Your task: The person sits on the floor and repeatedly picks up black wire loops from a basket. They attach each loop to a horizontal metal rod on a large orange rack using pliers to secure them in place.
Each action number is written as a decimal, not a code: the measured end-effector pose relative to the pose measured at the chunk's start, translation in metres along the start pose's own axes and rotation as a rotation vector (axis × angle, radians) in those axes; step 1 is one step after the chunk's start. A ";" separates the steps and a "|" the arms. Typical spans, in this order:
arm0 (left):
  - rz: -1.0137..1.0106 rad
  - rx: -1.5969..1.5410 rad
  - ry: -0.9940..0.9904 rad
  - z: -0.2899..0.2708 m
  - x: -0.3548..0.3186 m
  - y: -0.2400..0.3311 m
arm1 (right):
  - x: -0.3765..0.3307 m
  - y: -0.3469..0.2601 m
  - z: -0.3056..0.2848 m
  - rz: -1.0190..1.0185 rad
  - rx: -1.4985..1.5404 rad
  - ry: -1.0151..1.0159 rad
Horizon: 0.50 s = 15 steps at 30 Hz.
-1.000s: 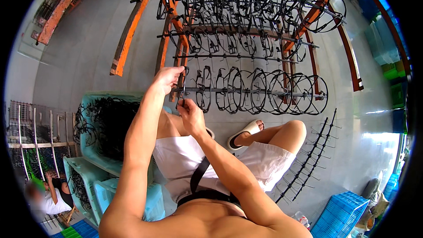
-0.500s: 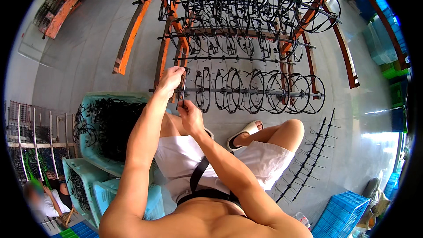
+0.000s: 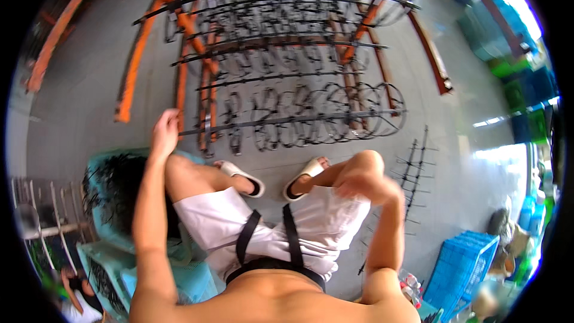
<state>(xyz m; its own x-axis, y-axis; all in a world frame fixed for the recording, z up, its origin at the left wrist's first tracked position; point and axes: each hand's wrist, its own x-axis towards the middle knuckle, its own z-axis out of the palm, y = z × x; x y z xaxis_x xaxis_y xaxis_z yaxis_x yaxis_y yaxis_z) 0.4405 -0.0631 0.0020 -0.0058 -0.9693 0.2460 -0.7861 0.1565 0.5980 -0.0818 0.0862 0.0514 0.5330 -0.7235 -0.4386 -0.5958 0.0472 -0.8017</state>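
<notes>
My left hand (image 3: 165,133) is by the left end of a black rod (image 3: 239,124), its fingers drawn together. Whether it touches the rod or holds anything small is too blurred to see. Along this rod hang several thin black ring-shaped parts (image 3: 299,116), round at the right and narrower at the left. A narrow dark part (image 3: 207,134) hangs on the rod just right of my left hand. My right hand (image 3: 366,186) is over my right knee, smeared by motion, so its fingers cannot be made out.
An orange rack (image 3: 131,78) bears more black rods with hanging parts. At my left, a pale green crate (image 3: 101,161) contains a black tangle (image 3: 128,194). Spiked black rods (image 3: 412,179) lie on the floor at right, near a blue crate (image 3: 457,269). Another person (image 3: 81,299) sits lower left.
My hands have parted: the left moved left from the hanging parts, and the right swung away to my right knee. The view has shifted, so the rack appears farther left.
</notes>
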 end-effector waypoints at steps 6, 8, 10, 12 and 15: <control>0.152 0.557 -0.412 0.017 -0.030 0.004 | -0.053 0.142 -0.118 0.256 -0.546 1.086; 0.150 0.624 -0.394 0.024 -0.027 0.002 | -0.021 0.158 -0.131 0.182 -0.846 0.947; 0.218 0.669 -0.341 0.031 -0.023 -0.006 | 0.011 0.185 -0.122 0.101 -1.080 0.858; -0.232 0.343 -0.201 0.073 0.000 -0.027 | 0.026 0.242 -0.140 0.071 -1.313 1.002; 0.147 0.820 -0.200 0.031 -0.023 -0.057 | 0.058 0.211 -0.124 0.070 -1.117 0.963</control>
<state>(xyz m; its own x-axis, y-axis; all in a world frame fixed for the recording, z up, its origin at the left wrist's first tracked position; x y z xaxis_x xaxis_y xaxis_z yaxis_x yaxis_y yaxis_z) 0.4665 -0.0559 -0.0614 -0.1913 -0.9771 0.0926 -0.9669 0.1714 -0.1890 -0.2509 -0.0318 -0.0926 0.1552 -0.9315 0.3289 -0.9848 -0.1195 0.1263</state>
